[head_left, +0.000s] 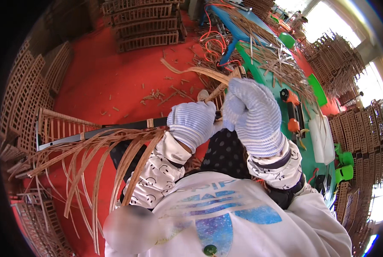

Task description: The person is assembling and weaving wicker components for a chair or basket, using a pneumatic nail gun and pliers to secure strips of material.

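A long frame (90, 135) with dark metal edges and brown wrapped rungs lies across my lap. My left hand (191, 123), in a blue-and-white striped knit glove, closes on its bar near the middle. My right hand (256, 118), gloved alike, is closed just to the right, its fingertips close to the left hand's; what they pinch is hidden. Behind the right hand, a flat brown strip (200, 71) curls out to the left beside a wrapped part of the frame. A bundle of brown strips (99, 147) hangs over the frame and my left forearm.
On the right, a green table (281, 83) carries an orange-and-black nail gun (292, 111), loose strips and a white container (321, 139). Green stools (343, 160) stand beyond. Stacked brown slatted frames (142, 23) line the back and both sides. An orange hose (213, 40) and scraps litter the red floor (110, 73).
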Tool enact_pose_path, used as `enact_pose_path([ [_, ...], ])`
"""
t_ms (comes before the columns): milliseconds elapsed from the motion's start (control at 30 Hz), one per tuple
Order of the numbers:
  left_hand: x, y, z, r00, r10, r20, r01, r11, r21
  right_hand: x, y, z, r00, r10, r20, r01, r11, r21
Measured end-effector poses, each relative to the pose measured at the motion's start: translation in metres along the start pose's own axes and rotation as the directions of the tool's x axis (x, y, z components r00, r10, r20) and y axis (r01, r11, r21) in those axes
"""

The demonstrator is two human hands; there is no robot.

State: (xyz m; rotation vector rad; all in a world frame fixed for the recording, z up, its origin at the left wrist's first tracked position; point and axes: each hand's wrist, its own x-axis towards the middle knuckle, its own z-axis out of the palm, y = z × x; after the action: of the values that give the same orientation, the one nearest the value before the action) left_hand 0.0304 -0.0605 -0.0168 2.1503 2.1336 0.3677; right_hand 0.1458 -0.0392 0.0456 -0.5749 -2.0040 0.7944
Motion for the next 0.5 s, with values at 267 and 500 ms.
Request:
enact_pose_path([
  [267,-0.01,-0.009,0.019,0.937,0.136,-0.323,-0.137,0.99,0.019,0.049,0.045,0.008,0.952,-0.295,0.079,0.306,0.923,-0.232],
  [500,-0.006,-0.008,0.02,0.827,0.195,-0.527,-0.25,0.968,-0.035,0.078,0.114,0.038,0.771,0.569,0.284,-0.635,0.72,0.279],
])
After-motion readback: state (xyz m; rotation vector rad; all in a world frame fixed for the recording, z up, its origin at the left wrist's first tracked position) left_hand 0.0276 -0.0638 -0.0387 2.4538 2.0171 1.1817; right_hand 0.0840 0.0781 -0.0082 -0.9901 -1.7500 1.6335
